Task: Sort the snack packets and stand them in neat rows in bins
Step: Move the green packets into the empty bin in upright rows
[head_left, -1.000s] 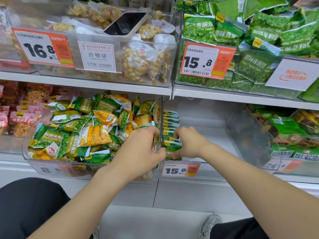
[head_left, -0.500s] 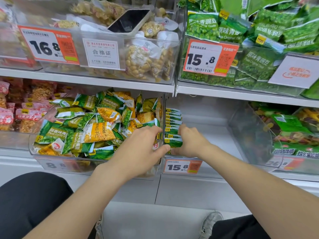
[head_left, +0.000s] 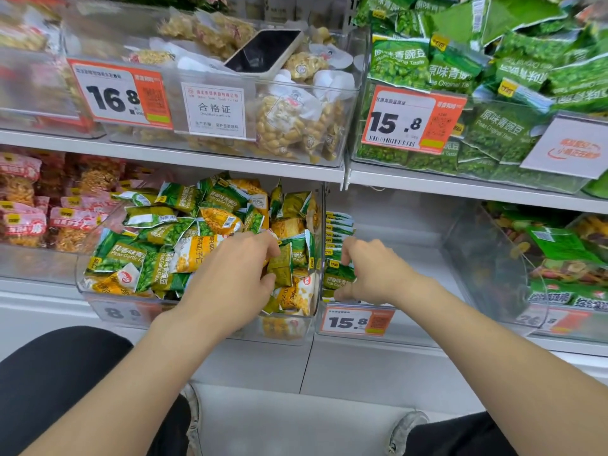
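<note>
Two hands active: the left hand (head_left: 237,274) has quit the row of green packets (head_left: 337,240) and gone to 9 o'clock into the mixed bin (head_left: 108,311), fingers curled on an olive packet (head_left: 281,266). The right hand (head_left: 371,274) still clasps the row's front, upright in the clear bin (head_left: 414,255). Judged: next packet being fetched.

**Shelf layout, two tiers**

Upper shelf: nut bin (head_left: 174,103) on the left, phone (head_left: 263,51) lying on its packets, pea bin (head_left: 559,185) to its right.

Lower shelf: mixed bin (head_left: 204,314) sits under the nut bin, with loose packets (head_left: 171,232) heaped in it. Row bin (head_left: 411,258) is just right of it, with the standing row (head_left: 339,232) against its left wall.

Left hand (head_left: 230,278) is in the mixed bin's front right corner. Right hand (head_left: 371,274) is at the row's near end.
</note>
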Available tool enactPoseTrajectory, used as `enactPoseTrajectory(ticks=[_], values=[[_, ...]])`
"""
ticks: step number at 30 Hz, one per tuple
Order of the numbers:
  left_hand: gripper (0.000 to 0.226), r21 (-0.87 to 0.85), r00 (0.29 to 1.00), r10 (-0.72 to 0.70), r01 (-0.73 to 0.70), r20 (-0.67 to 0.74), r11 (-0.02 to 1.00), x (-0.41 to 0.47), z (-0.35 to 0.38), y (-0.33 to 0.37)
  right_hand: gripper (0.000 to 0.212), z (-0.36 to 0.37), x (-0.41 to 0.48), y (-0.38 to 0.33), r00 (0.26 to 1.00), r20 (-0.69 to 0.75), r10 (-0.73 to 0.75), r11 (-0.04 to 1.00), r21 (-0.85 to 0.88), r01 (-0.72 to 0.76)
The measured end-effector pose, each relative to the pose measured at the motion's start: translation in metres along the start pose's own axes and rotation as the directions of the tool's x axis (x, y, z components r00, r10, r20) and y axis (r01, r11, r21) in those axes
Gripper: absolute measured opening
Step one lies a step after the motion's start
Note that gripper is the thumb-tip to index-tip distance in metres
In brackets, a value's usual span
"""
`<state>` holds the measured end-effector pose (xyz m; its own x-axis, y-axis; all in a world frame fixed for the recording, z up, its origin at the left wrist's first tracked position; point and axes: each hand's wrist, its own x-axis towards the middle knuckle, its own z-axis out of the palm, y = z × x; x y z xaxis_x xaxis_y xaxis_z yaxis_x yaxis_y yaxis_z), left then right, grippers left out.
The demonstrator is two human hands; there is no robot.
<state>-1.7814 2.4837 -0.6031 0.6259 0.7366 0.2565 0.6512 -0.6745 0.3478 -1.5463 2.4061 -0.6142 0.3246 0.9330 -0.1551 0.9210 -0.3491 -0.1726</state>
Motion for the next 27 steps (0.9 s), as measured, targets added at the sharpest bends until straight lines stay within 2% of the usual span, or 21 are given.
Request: enactPoseTrajectory(ticks=[5, 8, 12, 16, 17, 19, 22, 24, 27], values=[[0.038, 0.069, 1.000, 0.028, -0.029, 0.009, 0.997, 0.002, 0.008, 0.001, 0.019, 0.003, 0.008, 0.005, 0.994, -0.038, -0.102, 0.994, 0.039, 0.104], [0.037, 0.103, 0.999, 0.045, -0.044, -0.001, 0.994, 0.007, 0.011, 0.005, 0.006, 0.003, 0.010, 0.007, 0.993, -0.066, -0.098, 0.990, 0.092, 0.104], [0.036, 0.116, 0.998, 0.060, -0.058, -0.013, 0.992, 0.012, 0.015, 0.012, 0.015, -0.001, 0.011, 0.012, 0.999, -0.051, -0.016, 0.987, 0.157, 0.024], [0.038, 0.100, 0.996, 0.071, -0.066, -0.044, 0.993, 0.018, 0.020, 0.015, 0.065, 0.005, 0.011, 0.013, 0.992, -0.036, 0.120, 0.970, 0.217, -0.110], [0.038, 0.085, 0.997, 0.065, -0.061, -0.051, 0.995, 0.019, 0.021, 0.017, 0.072, 0.007, 0.010, 0.012, 0.989, -0.047, 0.143, 0.968, 0.215, -0.130], [0.039, 0.044, 0.998, 0.045, -0.043, -0.048, 0.998, 0.021, 0.022, 0.020, 0.071, 0.011, 0.010, 0.011, 0.984, -0.030, 0.176, 0.961, 0.224, -0.165], [0.044, 0.002, 1.000, 0.020, -0.020, -0.020, 1.000, 0.024, 0.027, 0.021, 0.050, 0.011, 0.009, 0.007, 0.975, 0.032, 0.219, 0.921, 0.324, -0.218], [0.048, 0.002, 1.000, 0.029, -0.029, -0.004, 1.000, 0.027, 0.030, 0.021, 0.045, 0.009, 0.010, 0.004, 0.969, 0.006, 0.247, 0.910, 0.344, -0.234], [0.055, -0.009, 0.998, 0.055, -0.055, -0.009, 0.998, 0.032, 0.031, 0.021, 0.068, 0.011, 0.013, 0.003, 0.951, 0.013, 0.309, 0.868, 0.404, -0.288]])
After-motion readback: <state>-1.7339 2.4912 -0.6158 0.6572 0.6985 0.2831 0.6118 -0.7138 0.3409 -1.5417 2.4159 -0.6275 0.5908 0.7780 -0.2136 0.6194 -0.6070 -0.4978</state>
